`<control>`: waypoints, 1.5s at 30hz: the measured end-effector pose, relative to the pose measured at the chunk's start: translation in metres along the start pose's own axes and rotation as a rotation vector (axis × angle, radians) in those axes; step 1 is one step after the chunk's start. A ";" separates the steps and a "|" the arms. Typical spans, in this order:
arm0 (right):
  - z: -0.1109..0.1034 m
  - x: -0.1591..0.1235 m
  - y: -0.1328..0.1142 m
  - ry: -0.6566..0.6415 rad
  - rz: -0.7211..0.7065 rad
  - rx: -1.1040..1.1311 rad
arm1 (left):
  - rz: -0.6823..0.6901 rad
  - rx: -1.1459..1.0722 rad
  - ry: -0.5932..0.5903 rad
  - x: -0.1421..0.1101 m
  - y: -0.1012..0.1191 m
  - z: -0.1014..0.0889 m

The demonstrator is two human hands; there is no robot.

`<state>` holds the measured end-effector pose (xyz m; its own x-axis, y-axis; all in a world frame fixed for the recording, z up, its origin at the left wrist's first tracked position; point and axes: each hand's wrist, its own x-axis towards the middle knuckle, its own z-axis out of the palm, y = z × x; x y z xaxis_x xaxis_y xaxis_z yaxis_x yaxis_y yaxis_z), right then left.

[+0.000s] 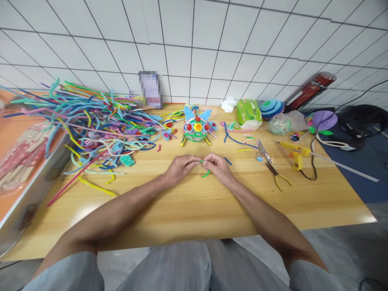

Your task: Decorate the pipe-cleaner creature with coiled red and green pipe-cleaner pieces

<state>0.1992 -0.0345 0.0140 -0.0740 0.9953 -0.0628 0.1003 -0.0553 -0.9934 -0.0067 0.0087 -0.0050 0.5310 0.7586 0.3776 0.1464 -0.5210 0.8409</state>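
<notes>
Between my hands is a short green pipe cleaner [206, 174], its loose end curving down below the fingers. My left hand [181, 167] pinches one part of it, fingertips pressed together. Close beside it, my right hand [218, 166] is closed on the same pipe cleaner. Just beyond the hands stands a round craft figure [195, 129] with blue ears, red and yellow round pieces on its front and yellow feet. A short dark blue pipe cleaner piece [228, 161] lies by my right hand.
A big heap of coloured pipe cleaners [115, 117] covers the left side. On the right lie pliers [277, 176], scissors [264, 151] and a yellow glue gun [295, 153] with its cord. Behind are a phone [150, 91], a green packet [248, 112] and a red flask [312, 91].
</notes>
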 end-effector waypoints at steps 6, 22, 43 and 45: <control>0.002 -0.002 0.003 0.018 0.022 0.026 | 0.108 0.051 0.017 -0.003 -0.004 0.001; 0.009 -0.007 0.003 0.032 0.023 0.065 | 0.200 0.163 0.057 -0.007 0.001 0.002; -0.009 -0.007 0.002 0.080 -0.484 -0.603 | -0.166 -0.002 -0.208 0.007 0.018 -0.010; -0.008 -0.007 0.002 0.071 -0.518 -0.611 | -0.183 -0.006 -0.230 0.007 0.019 -0.010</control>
<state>0.2084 -0.0413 0.0134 -0.1982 0.8865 0.4181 0.5972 0.4475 -0.6656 -0.0087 0.0083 0.0176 0.6720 0.7305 0.1221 0.2523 -0.3808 0.8896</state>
